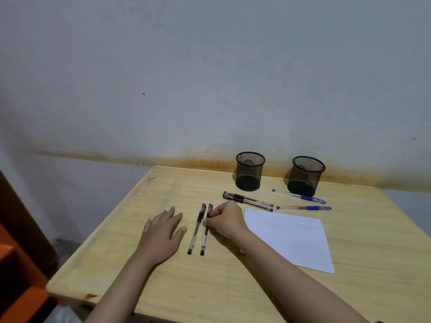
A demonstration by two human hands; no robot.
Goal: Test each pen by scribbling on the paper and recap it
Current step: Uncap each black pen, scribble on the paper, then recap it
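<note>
Two capped black pens lie side by side near the table's middle, a left one [196, 228] and a right one [205, 231]. My right hand [226, 220] pinches the right pen at its upper half with curled fingers. My left hand [162, 231] rests flat on the table just left of the pens, fingers straight. A white paper sheet [291, 238] lies to the right, with a small scribble at its top left corner. Two more black pens [247, 199] lie behind my right hand. Two blue pens lie farther right, one [299, 196] behind the other [304, 208].
Two black mesh pen cups stand at the back by the wall, one [249, 171] left and one [306, 176] right. The wooden table [163, 287] ends at the left and front. An orange piece of furniture [18, 276] stands to the left.
</note>
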